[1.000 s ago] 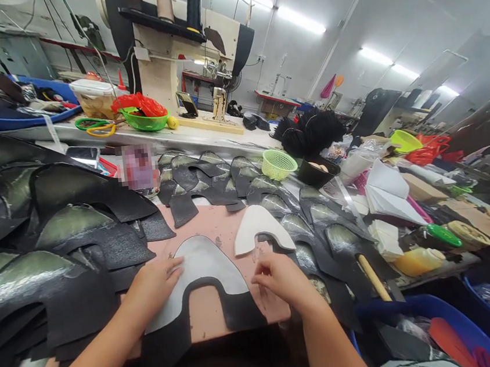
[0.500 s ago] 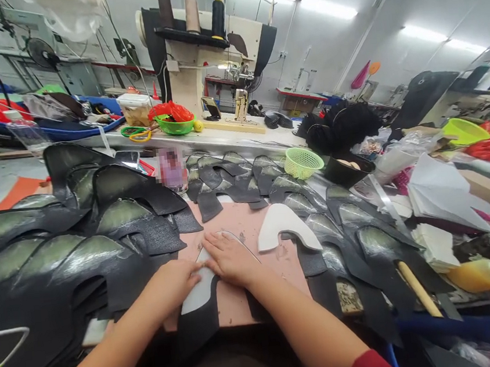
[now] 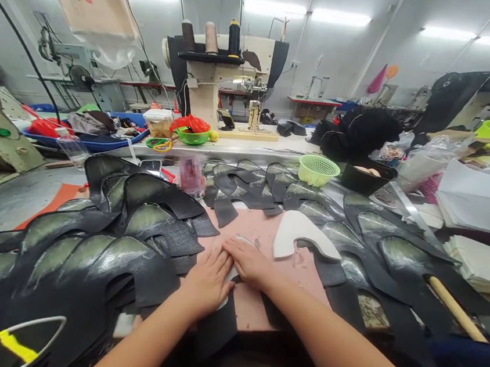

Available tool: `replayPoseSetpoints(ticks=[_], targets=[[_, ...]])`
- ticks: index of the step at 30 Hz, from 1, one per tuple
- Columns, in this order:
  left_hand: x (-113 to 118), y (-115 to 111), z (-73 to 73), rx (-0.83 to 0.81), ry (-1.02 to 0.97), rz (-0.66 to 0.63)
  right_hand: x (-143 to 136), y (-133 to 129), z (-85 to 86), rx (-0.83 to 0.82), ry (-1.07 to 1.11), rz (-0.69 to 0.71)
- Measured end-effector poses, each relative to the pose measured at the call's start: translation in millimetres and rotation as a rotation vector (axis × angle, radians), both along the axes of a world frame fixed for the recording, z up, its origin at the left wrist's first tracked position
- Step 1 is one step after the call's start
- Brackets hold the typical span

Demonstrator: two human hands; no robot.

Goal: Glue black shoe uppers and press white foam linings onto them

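My left hand (image 3: 209,278) lies flat with fingers stretched out, pressing on a curved piece made of a white layer over black sheet material (image 3: 220,326). Beside it my right hand (image 3: 251,261) rests flat on the same piece, its fingertips close to the left ones. Most of the white layer is hidden under both hands. Beneath is a pink board (image 3: 252,308). To the right of my right hand sits a loose white arch-shaped piece (image 3: 291,231), partly over a black one.
Black curved pieces with shiny, greenish patches (image 3: 99,257) are stacked left, behind and right. A green mesh basket (image 3: 317,170) stands behind. At right lie a wooden handle (image 3: 457,310) and white sheets (image 3: 474,258). A sewing machine (image 3: 203,83) stands at the back.
My left hand has slid forward and flattened out beside the right, covering more of the white layer. My right hand stays on the piece. The view has turned slightly left.
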State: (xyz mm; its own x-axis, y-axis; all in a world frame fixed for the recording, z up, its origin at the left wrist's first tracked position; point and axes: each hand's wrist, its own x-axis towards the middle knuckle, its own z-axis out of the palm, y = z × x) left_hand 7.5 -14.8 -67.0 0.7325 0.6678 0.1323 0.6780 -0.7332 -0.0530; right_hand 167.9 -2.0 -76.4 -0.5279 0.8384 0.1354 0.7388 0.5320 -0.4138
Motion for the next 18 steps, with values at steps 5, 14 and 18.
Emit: replayPoseSetpoints(ticks=[5, 14, 18], targets=[[-29, -29, -1.4, -0.113, 0.091, -0.023, -2, -8, 6.5, -0.007, -0.155, -0.017], [-81, -100, -22.5, 0.066, -0.011, -0.122, -4, -16, 20.6, -0.073, -0.315, -0.147], [-73, -105, -13.5, 0.214, -0.082, -0.103, -20, -44, 26.9, 0.042, -0.235, -0.093]])
